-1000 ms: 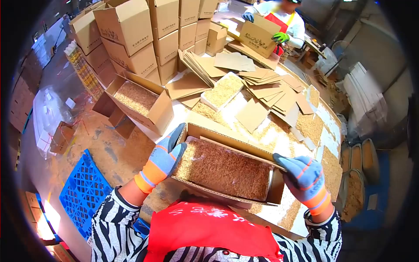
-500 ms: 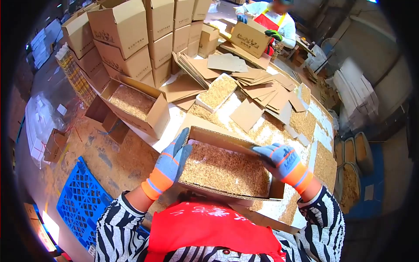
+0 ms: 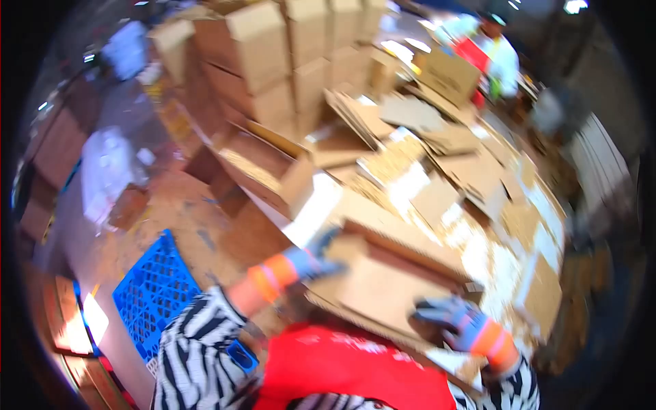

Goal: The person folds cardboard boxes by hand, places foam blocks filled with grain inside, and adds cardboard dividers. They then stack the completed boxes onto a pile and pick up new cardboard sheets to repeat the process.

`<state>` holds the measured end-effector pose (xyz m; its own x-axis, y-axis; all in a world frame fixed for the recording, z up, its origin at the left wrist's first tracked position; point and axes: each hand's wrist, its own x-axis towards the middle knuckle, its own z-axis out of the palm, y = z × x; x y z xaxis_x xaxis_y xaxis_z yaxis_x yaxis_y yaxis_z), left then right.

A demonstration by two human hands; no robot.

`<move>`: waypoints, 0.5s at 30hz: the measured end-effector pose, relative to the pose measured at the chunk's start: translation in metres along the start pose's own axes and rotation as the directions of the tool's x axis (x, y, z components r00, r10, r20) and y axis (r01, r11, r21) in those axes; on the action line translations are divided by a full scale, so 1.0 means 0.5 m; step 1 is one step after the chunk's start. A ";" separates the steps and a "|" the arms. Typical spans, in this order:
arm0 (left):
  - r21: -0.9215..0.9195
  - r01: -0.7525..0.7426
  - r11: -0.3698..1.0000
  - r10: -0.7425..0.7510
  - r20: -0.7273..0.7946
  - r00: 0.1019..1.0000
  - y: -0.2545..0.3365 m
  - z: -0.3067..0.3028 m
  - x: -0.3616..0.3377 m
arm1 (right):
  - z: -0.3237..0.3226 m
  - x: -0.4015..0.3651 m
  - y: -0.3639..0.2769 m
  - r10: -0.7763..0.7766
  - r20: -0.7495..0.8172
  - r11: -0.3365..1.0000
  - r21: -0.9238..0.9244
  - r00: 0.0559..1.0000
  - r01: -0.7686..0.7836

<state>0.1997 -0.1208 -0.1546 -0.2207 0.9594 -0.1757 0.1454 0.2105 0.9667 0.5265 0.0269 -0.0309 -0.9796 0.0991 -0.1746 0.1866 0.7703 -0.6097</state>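
Note:
In front of me an open cardboard box [image 3: 413, 254] lies at a slant, blurred by motion. A flat tan cardboard piece [image 3: 383, 290] covers most of its inside. At the box's left end is my left hand [image 3: 316, 260], gloved in blue-grey, its fingers apart. My right hand [image 3: 451, 320], in the same kind of glove, rests at the near right part of the cardboard piece with its fingers spread. Another open box [image 3: 298, 181] with yellowish shredded material inside stands beyond my left hand.
Stacked boxes [image 3: 260, 55] rise at the back left. Loose cardboard sheets [image 3: 471, 167] and shredded material cover the table's far side. A co-worker [image 3: 502, 58] stands behind a box [image 3: 444, 76] at the back right. A blue plastic pallet [image 3: 154, 294] is at lower left.
The view has shifted, so most things sit further right. The shredded material in the near box is now mostly covered by the cardboard piece. Both hands have moved off the box's upper edges, nearer to me.

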 end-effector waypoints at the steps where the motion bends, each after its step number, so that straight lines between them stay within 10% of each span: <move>1: 0.294 -0.083 0.952 0.114 -0.091 0.989 -0.009 0.021 -0.006 | -0.007 -0.017 0.025 -0.067 0.001 0.990 0.127 0.998 0.066; 2: 0.197 0.067 0.978 -0.058 -0.048 0.997 -0.012 0.024 -0.001 | -0.013 -0.044 0.042 -0.002 -0.182 0.956 0.289 0.983 0.055; 5: 0.135 0.094 0.986 -0.076 -0.133 0.988 -0.053 0.037 0.023 | 0.066 -0.103 0.133 0.284 -0.858 0.957 0.278 0.427 -0.078; 7: 0.069 0.188 0.980 -0.181 -0.096 0.979 -0.005 0.025 0.010 | 0.019 -0.022 0.034 0.594 -0.475 0.796 0.229 0.649 -0.560; 8: 0.101 0.197 0.975 -0.185 -0.115 0.976 0.000 0.024 0.014 | 0.004 0.023 -0.031 0.749 -0.251 0.651 0.105 0.613 -0.752; 10: 0.132 0.220 0.967 -0.202 -0.132 0.970 0.009 0.030 0.014 | 0.111 0.019 0.049 0.756 -0.360 0.644 0.264 0.546 -0.717; 11: 0.132 0.229 0.964 -0.211 -0.134 0.968 0.017 0.032 0.012 | 0.228 0.000 0.155 0.615 -0.662 0.786 0.471 0.429 -0.400; 13: 0.061 0.229 0.972 -0.221 -0.116 0.968 0.056 0.033 0.001 | 0.188 0.002 0.114 0.625 -0.589 0.748 0.639 0.513 -0.177; 14: 0.209 -0.039 0.977 0.082 -0.202 0.976 -0.054 0.047 0.032 | 0.187 -0.010 0.121 0.638 -0.552 0.712 0.688 0.537 -0.138; 15: -0.172 0.151 0.973 -0.166 -0.078 0.983 0.033 0.038 0.001 | 0.187 -0.022 0.129 0.647 -0.523 0.679 0.727 0.555 -0.106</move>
<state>0.2203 -0.1135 -0.1423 -0.3163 0.8934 -0.3189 -0.0580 0.3174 0.9465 0.5561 0.0164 -0.1407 -0.4615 0.8829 -0.0869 0.2844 0.0545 -0.9572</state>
